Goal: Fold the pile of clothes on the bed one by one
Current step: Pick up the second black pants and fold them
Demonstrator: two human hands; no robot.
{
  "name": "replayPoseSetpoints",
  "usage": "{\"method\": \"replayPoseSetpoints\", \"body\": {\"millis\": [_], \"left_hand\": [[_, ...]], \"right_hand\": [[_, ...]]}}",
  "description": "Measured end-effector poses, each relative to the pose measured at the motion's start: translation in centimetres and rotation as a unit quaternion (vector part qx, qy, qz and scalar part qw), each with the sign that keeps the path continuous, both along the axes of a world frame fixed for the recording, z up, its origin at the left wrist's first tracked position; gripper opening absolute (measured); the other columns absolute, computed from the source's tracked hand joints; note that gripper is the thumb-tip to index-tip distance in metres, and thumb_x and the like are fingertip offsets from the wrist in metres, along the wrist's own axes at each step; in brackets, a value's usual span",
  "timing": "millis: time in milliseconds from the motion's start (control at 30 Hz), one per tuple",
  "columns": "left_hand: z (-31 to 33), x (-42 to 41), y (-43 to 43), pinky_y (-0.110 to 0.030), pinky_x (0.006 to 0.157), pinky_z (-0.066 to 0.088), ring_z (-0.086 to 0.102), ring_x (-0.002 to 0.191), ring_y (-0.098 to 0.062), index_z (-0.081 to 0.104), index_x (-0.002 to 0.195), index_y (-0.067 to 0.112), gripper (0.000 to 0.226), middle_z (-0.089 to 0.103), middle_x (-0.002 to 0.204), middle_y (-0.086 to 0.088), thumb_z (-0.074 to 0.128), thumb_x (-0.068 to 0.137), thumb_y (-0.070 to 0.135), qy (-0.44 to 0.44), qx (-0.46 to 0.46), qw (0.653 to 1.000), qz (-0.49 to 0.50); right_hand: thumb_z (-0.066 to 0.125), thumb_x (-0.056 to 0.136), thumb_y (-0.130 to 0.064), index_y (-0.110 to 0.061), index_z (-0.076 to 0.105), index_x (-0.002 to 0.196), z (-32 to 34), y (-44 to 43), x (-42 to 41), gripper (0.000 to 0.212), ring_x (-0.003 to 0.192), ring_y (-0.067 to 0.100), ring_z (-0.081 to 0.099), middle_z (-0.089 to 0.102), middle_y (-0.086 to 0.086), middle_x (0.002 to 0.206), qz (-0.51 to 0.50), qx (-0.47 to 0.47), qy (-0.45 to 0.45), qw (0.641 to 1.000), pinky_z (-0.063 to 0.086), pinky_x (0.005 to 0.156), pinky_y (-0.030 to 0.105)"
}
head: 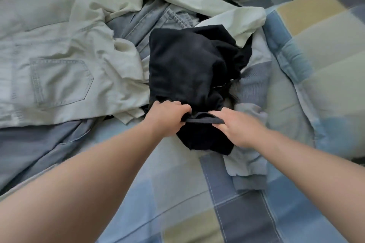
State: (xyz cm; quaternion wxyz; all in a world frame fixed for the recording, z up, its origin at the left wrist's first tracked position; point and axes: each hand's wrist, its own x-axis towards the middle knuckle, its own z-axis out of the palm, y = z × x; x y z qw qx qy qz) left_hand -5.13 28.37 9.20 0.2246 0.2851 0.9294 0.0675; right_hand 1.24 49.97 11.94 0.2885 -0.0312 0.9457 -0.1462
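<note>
A bed covered with a blue, grey and yellow checked quilt carries a heap of clothes: pale green trousers at the left, a blue denim garment behind. A black garment lies in the middle of the heap. The left hand and right hand each grip its near hem, fingers curled round the fabric.

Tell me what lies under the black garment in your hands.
Around the black garment: denim at upper left, a pale blue knit at right, checked bedcover below. Whatever lies beneath its middle is covered.
</note>
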Motion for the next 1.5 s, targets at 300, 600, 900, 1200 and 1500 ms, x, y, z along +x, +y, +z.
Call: {"method": "replayPoseSetpoints", "body": {"millis": [300,600,900,1200,1500], "left_hand": [[3.4,26.6,2.6,-0.038,0.084,0.042,0.058,0.111,-0.028,0.054,0.123,0.039,0.041,0.056,0.115,0.001,0.047,0.089,0.016,-0.198,-0.053,0.977,0.061],[4.8,43.4,0.8,-0.041,0.09,0.04,0.051,0.115,-0.03,0.047,0.135,0.032,0.05,0.052,0.123,-0.002,0.046,0.089,0.012,-0.296,-0.135,0.944,0.054],[2.7,45.8,-2.4,-0.042,0.101,0.04,0.047,0.126,-0.026,0.047,0.139,0.034,0.051,0.051,0.134,0.003,0.056,0.093,0.054,-0.325,-0.115,0.935,0.079],[-0.4,32.9,0.3,-0.051,0.119,0.024,0.012,0.153,-0.033,0.027,0.154,0.034,0.073,0.016,0.167,0.0,0.059,0.092,0.055,-0.121,-0.021,0.967,0.224],[-5.6,24.8,2.3,-0.036,0.101,0.039,0.053,0.127,-0.035,0.038,0.147,0.016,0.058,0.058,0.135,-0.012,0.059,0.099,0.04,-0.131,0.15,0.806,0.558]], "right_hand": [[0.039,0.107,-0.034,-0.032,0.03,0.148,2.2,2.4,25.5,0.043,0.13,0.021,0.043,0.046,-0.008,0.131,0.047,0.065,-0.071,0.994,0.044,0.094,0.041],[0.034,0.108,-0.028,-0.03,0.012,0.159,1.5,0.2,41.3,0.056,0.155,0.016,-0.005,0.029,-0.01,0.158,0.114,0.063,-0.169,0.977,0.006,0.123,0.054],[0.051,0.098,-0.055,-0.034,0.029,0.157,1.3,-1.9,43.7,0.066,0.147,0.02,0.031,0.043,-0.003,0.154,-0.004,-0.039,-0.222,0.974,0.03,0.115,0.042],[0.064,0.094,-0.04,-0.022,0.027,0.157,-2.2,3.8,28.4,0.075,0.138,0.027,0.044,0.038,0.007,0.156,-0.203,-0.087,-0.074,0.973,0.036,0.113,0.039],[0.074,0.087,-0.035,-0.012,0.061,0.129,-9.2,4.6,18.5,0.049,0.112,0.022,0.059,0.063,0.006,0.124,-0.468,-0.308,-0.045,0.827,0.048,0.099,0.034]]}}
